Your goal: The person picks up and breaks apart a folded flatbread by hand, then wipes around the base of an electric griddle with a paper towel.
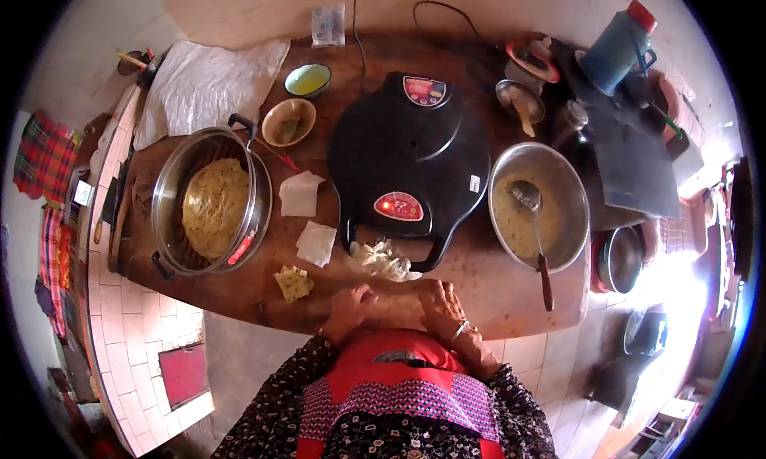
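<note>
My left hand (349, 309) is at the table's front edge, open, its fingers loosely bent with nothing in them. To its right my right hand (441, 306) lies open and empty at the same edge, with a bracelet at the wrist. Beyond both hands stands a closed black electric griddle (411, 156) with an orange light lit. A crumpled whitish cloth (381, 261) lies by its handle. Left of my left hand is a piece of flatbread (294, 284), below two folded white papers (302, 194). A lidded glass pot (159, 196) shows large yellowish flatbread (215, 208) inside.
On the right, a metal bowl (581, 220) holds pale batter (519, 224) and a ladle (544, 279). Two small bowls (307, 80) stand back left near a white sheet (203, 84). A blue flask (614, 54) with a red lid stands back right.
</note>
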Motion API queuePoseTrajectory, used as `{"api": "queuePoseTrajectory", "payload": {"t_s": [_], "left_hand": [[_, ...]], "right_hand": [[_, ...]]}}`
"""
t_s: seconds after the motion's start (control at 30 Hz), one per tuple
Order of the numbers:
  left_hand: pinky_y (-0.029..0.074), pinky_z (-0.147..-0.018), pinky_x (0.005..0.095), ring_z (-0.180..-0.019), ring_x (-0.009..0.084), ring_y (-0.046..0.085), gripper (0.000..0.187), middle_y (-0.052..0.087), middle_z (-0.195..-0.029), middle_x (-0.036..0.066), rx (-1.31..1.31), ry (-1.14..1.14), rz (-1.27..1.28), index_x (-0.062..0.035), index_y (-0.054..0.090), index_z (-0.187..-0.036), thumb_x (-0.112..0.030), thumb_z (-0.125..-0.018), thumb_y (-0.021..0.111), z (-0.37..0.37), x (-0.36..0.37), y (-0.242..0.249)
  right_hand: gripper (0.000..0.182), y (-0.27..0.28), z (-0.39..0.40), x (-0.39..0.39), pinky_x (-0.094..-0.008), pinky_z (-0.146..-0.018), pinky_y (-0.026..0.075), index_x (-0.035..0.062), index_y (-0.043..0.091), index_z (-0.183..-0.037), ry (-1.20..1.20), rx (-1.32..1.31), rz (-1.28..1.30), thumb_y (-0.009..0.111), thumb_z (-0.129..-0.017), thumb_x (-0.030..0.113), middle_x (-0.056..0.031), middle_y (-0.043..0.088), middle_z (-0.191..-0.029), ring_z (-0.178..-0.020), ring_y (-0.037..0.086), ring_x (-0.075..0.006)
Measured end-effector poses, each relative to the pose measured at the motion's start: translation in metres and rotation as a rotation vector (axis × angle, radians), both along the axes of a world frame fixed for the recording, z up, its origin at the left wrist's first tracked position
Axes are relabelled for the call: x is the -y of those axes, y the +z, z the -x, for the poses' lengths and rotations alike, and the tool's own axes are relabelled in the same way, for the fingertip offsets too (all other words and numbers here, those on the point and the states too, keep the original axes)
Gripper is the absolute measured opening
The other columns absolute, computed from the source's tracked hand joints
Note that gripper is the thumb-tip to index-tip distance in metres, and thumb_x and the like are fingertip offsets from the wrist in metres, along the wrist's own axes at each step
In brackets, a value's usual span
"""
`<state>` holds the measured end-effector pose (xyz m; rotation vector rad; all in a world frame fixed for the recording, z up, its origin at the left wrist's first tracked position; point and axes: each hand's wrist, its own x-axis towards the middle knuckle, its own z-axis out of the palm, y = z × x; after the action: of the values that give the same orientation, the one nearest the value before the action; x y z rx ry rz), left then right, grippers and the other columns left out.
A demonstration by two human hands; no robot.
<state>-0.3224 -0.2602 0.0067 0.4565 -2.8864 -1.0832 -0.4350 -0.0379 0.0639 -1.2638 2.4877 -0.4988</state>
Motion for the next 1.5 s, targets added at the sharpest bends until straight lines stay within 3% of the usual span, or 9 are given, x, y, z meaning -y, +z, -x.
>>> {"api": "queuePoseTrajectory", "payload": {"t_s": [0.37,0.43,0.57,0.87,1.07,1.2,1.27,1.4,1.5], "left_hand": [[0.047,-0.063,0.0481,-0.072,0.036,0.062,0.026,0.064,-0.075,0.015,0.106,0.042,-0.054,-0.013,0.062,-0.087,-0.038,-0.082,0.059,0.002,-0.002,0.018],[0.047,-0.063,0.0478,-0.072,0.036,0.062,0.026,0.064,-0.075,0.015,0.083,0.044,-0.058,-0.0131,0.062,-0.086,-0.038,-0.082,0.059,0.002,-0.003,0.017],[0.047,-0.064,0.0473,-0.072,0.036,0.062,0.026,0.064,-0.075,0.015,0.075,0.047,-0.028,-0.0131,0.062,-0.085,-0.039,-0.082,0.058,0.002,-0.003,0.013],[0.047,-0.065,0.0471,-0.072,0.0357,0.062,0.027,0.064,-0.074,0.014,0.004,0.066,-0.083,-0.0131,0.062,-0.085,-0.04,-0.084,0.058,0.001,-0.005,0.006],[0.047,-0.065,0.0469,-0.071,0.0353,0.062,0.026,0.064,-0.074,0.014,0.11,0.053,-0.065,-0.0129,0.062,-0.085,-0.039,-0.083,0.059,0.0,-0.003,0.003],[0.047,-0.065,0.0468,-0.072,0.0355,0.062,0.027,0.064,-0.074,0.015,0.01,0.031,-0.059,-0.0125,0.061,-0.086,-0.039,-0.084,0.058,0.001,-0.003,0.012],[0.047,-0.059,0.0438,-0.068,0.0332,0.061,0.019,0.064,-0.073,0.012,-0.053,0.02,-0.01,-0.0093,0.059,-0.08,-0.028,-0.084,0.06,0.0,-0.005,0.018],[0.047,-0.059,0.0438,-0.068,0.0329,0.061,0.018,0.063,-0.072,0.012,-0.046,0.009,-0.001,-0.0095,0.059,-0.08,-0.027,-0.084,0.06,-0.002,-0.001,0.005],[0.047,-0.065,0.0469,-0.072,0.036,0.062,0.027,0.064,-0.075,0.015,0.044,0.031,-0.047,-0.0124,0.061,-0.087,-0.039,-0.084,0.057,-0.002,-0.003,0.003]], "right_hand": [[0.049,0.007,0.001,0.003,-0.0491,-0.091,0.043,0.0041,0.058,-0.109,-0.009,0.019,-0.022,0.07,-0.062,0.015,-0.0268,0.043,-0.119,-0.11,0.041,-0.0444],[0.046,0.005,0.002,0.002,-0.0487,-0.085,0.045,0.004,0.057,-0.106,0.0,-0.002,0.023,0.069,-0.062,0.013,-0.0243,0.043,-0.117,-0.105,0.042,-0.0442],[0.047,0.011,0.002,0.003,-0.049,-0.085,0.045,0.004,0.057,-0.106,-0.007,-0.004,0.049,0.069,-0.062,0.013,-0.0235,0.043,-0.116,-0.106,0.042,-0.0437],[0.05,-0.001,0.0,0.002,-0.0485,-0.09,0.043,0.0043,0.057,-0.111,-0.04,0.024,-0.069,0.068,-0.062,0.013,-0.0246,0.042,-0.122,-0.11,0.041,-0.0436],[0.05,-0.007,0.001,-0.003,-0.0499,-0.088,0.044,0.0066,0.057,-0.112,-0.001,0.017,0.002,0.067,-0.064,0.016,-0.0277,0.041,-0.122,-0.108,0.041,-0.0462],[0.052,0.001,0.001,0.0,-0.0494,-0.088,0.043,0.0068,0.055,-0.115,-0.016,-0.002,0.023,0.066,-0.064,0.014,-0.0256,0.042,-0.121,-0.108,0.042,-0.0449],[0.053,0.005,-0.002,0.002,-0.049,-0.088,0.043,0.0068,0.054,-0.115,-0.03,0.007,0.018,0.066,-0.064,0.013,-0.025,0.042,-0.12,-0.108,0.042,-0.0444],[0.054,0.009,-0.001,0.002,-0.0484,-0.089,0.044,0.0059,0.051,-0.116,-0.033,-0.016,0.016,0.065,-0.064,0.011,-0.025,0.041,-0.12,-0.107,0.042,-0.0439],[0.056,0.009,0.001,-0.002,-0.0486,-0.089,0.043,0.0055,0.051,-0.117,-0.013,0.016,0.018,0.066,-0.065,0.012,-0.0258,0.041,-0.121,-0.109,0.041,-0.0445]]}}
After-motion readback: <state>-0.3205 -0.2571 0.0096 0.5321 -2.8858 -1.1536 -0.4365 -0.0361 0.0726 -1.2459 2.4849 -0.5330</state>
